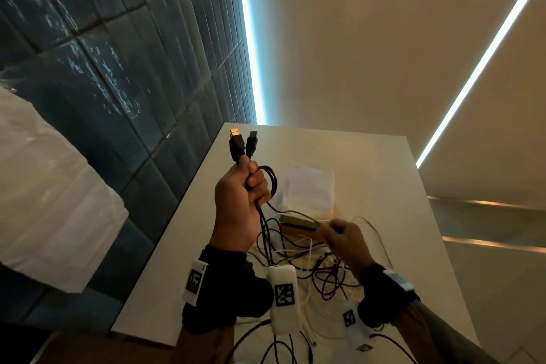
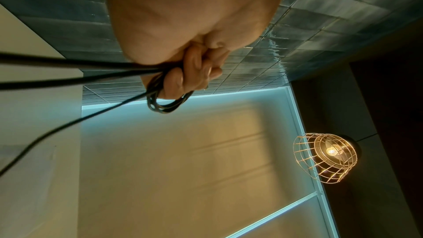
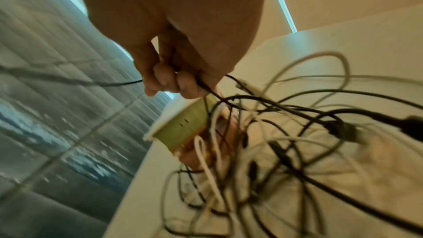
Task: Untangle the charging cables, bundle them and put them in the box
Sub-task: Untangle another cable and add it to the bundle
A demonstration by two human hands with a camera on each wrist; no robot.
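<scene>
My left hand (image 1: 248, 183) is raised above the table and grips a black cable (image 1: 270, 183) wound into small loops; its two USB plugs (image 1: 236, 142) stick up above the fist. In the left wrist view the fingers (image 2: 196, 77) curl round the black loops (image 2: 167, 104). My right hand (image 1: 344, 235) pinches a strand of the same black cable (image 3: 206, 88) low over the box (image 1: 298, 224), a small open box with a green flap (image 3: 181, 126). A tangle of black and white cables (image 1: 322, 272) lies on the table below both hands.
The white table (image 1: 369, 174) stands against a dark tiled wall (image 1: 118, 68) on the left. A white paper or bag (image 1: 310, 186) lies behind the box. More cable ends (image 1: 280, 346) trail toward the near edge. A caged lamp (image 2: 327, 156) hangs overhead.
</scene>
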